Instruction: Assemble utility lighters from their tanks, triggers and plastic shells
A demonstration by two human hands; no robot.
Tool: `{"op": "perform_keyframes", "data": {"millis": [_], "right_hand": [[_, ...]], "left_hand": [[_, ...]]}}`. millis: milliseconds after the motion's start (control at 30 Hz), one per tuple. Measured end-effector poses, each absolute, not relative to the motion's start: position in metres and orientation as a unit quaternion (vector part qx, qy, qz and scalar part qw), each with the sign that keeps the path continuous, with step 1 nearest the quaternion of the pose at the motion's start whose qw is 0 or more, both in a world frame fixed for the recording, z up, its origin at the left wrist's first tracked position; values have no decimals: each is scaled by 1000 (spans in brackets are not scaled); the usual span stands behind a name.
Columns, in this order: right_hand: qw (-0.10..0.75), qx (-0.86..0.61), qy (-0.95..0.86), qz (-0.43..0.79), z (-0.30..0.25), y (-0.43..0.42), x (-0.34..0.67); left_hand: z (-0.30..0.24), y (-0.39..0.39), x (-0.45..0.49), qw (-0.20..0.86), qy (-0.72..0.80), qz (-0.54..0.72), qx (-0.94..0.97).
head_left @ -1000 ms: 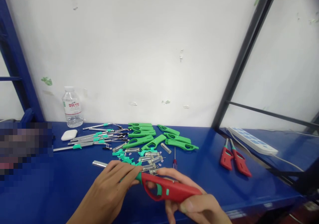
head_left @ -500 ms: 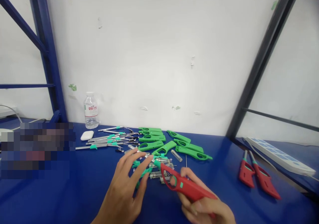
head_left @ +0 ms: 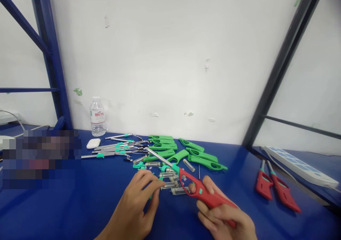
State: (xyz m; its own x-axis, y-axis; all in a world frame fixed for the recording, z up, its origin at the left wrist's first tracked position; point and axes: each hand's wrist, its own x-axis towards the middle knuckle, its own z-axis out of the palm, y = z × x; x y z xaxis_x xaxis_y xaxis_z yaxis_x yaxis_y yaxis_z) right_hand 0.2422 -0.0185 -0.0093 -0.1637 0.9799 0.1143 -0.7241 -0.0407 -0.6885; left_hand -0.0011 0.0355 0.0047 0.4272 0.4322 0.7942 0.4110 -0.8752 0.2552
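Note:
My right hand (head_left: 225, 220) grips the handle of a red long-nosed lighter (head_left: 202, 193), whose metal tube points up and to the left over the table. My left hand (head_left: 138, 204) rests on the blue table (head_left: 80, 204) with its fingers curled onto a small teal part among loose clear tubes and teal pieces (head_left: 170, 179). Behind them lie several green lighter shells (head_left: 183, 151) and several metal tubes with teal collars (head_left: 114, 149).
Two assembled red lighters (head_left: 277, 190) lie at the right near a white power strip (head_left: 298, 165). A water bottle (head_left: 97, 117) and a small white case (head_left: 93, 143) stand at the back left. A blurred patch covers the left side. Blue and black rack posts frame the bench.
The right hand has tilted the red lighter so that its metal tube now points up-left. The left hand has let go of the lighter's front and dropped onto the small parts.

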Motion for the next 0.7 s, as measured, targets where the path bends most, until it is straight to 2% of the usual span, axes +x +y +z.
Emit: {"op": "perform_keyframes", "data": {"millis": [233, 700], "right_hand": [[611, -168, -342, 694, -16, -12, 241], [599, -232, -368, 672, -1, -23, 240]], "left_hand": [[5, 36, 0, 3, 244, 471, 847], [3, 36, -2, 15, 232, 475, 848]]}}
